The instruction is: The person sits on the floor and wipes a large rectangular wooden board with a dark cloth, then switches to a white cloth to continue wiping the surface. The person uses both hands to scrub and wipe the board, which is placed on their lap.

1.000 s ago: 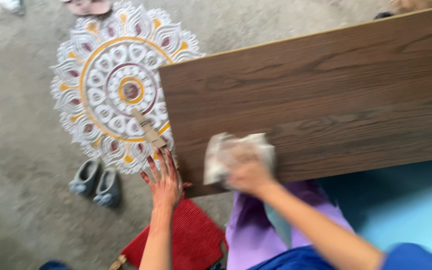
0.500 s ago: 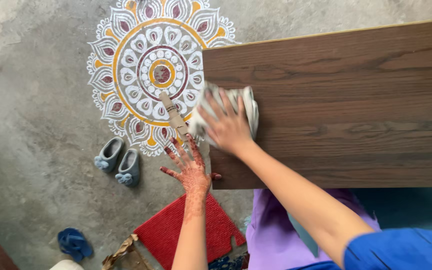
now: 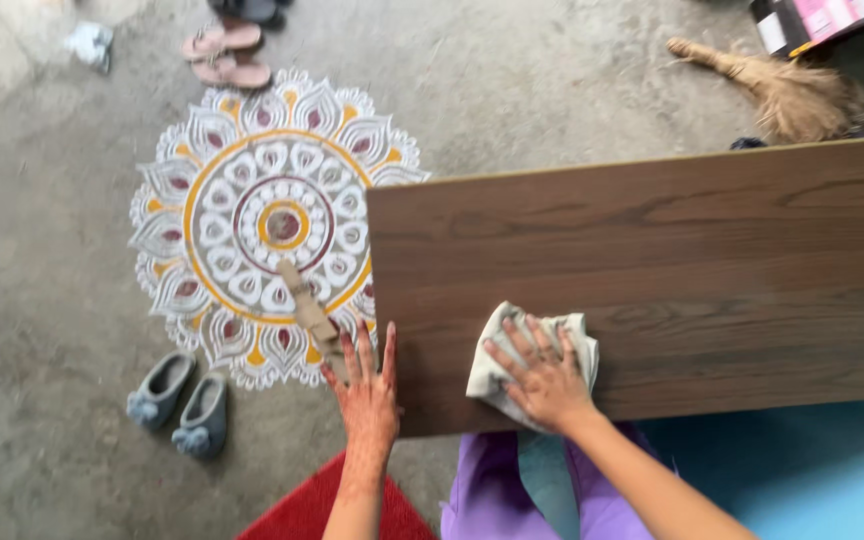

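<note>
One brown board [image 3: 652, 270]; right hand [image 3: 542, 375], fingers spread flat, presses one cloth [image 3: 572, 335]; left hand [image 3: 367, 395], fingers released, steadies board's left edge; two grey slippers [image 3: 182, 405] lower left.

right hand [image 3: 542, 378] and cloth [image 3: 512, 355] slid rightward, nearer board's [image 3: 672, 270] near edge

The left hand [image 3: 367, 395] lay flat with fingers straight and spread at the board's [image 3: 652, 270] near-left corner (its forearm rising from the lower edge of the view). The right hand [image 3: 542, 375] pressed palm-down near the board's front edge, fingers splayed, its forearm slanting in from the lower right.
</note>
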